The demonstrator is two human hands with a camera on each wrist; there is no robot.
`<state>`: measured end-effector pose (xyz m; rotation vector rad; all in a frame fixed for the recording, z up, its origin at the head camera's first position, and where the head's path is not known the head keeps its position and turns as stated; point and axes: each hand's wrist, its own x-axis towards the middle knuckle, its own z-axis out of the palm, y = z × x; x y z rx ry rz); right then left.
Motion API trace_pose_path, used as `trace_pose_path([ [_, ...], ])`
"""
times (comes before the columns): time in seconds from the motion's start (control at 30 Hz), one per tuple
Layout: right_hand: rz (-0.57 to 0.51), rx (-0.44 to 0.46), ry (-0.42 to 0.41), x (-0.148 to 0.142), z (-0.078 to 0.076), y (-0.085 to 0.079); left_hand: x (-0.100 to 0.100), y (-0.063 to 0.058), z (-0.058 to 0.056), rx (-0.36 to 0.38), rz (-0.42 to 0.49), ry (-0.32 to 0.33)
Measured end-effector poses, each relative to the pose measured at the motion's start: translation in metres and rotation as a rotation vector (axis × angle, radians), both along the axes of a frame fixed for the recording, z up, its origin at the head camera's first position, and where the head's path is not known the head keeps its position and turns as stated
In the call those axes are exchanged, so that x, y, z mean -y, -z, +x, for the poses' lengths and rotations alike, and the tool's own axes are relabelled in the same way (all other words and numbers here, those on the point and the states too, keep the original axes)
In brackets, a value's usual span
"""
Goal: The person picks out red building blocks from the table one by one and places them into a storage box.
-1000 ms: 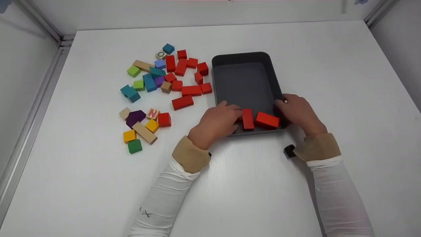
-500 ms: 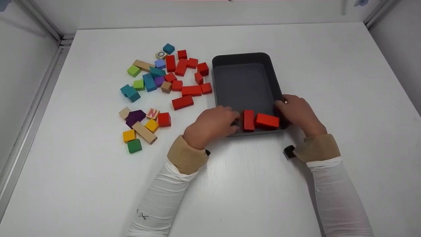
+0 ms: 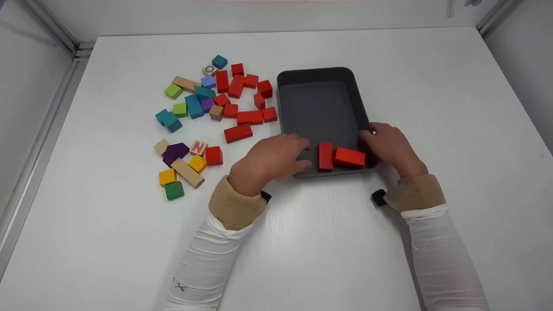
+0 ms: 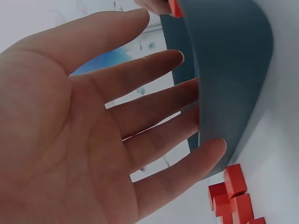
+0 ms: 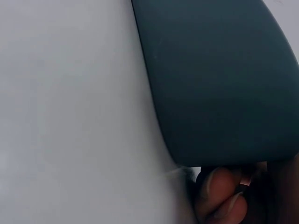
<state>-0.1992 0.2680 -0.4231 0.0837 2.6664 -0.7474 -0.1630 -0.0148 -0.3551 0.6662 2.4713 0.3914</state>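
Note:
A dark grey rectangular tray (image 3: 319, 103) lies on the white table. Inside its near end sit two red blocks, one upright in the view (image 3: 325, 157) and one lying crosswise (image 3: 349, 158). My left hand (image 3: 272, 157) is over the tray's near left edge, apart from the blocks. In the left wrist view its palm (image 4: 88, 126) is empty, with fingers spread beside the tray wall (image 4: 233, 70). At the near right, my right hand (image 3: 389, 144) grips the tray's rim, thumb inside. The right wrist view shows curled fingers (image 5: 222, 193) behind the tray wall (image 5: 215, 84).
Left of the tray lie several loose red blocks (image 3: 249, 117). Farther left are teal, green, purple and wooden blocks (image 3: 194, 106). A nearer cluster includes a purple pentagon block (image 3: 176, 153), a green block (image 3: 174, 190) and a red cube (image 3: 214, 156).
My left hand has drawn left, away from the upright red block it was beside, and its fingers have spread. The right hand keeps its place on the rim.

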Motion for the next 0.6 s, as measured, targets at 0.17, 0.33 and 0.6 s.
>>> trace_pose_path([
  [0.17, -0.002, 0.006, 0.002, 0.001, 0.0, 0.0, 0.012, -0.007, -0.004, 0.014, 0.033, -0.059],
  [0.33, -0.002, 0.01, -0.001, 0.002, -0.001, -0.002, 0.029, -0.01, -0.01, 0.007, 0.03, -0.152],
  [0.6, 0.007, 0.004, -0.001, 0.0, -0.001, 0.0, 0.065, -0.011, -0.02, 0.025, 0.052, -0.297],
])
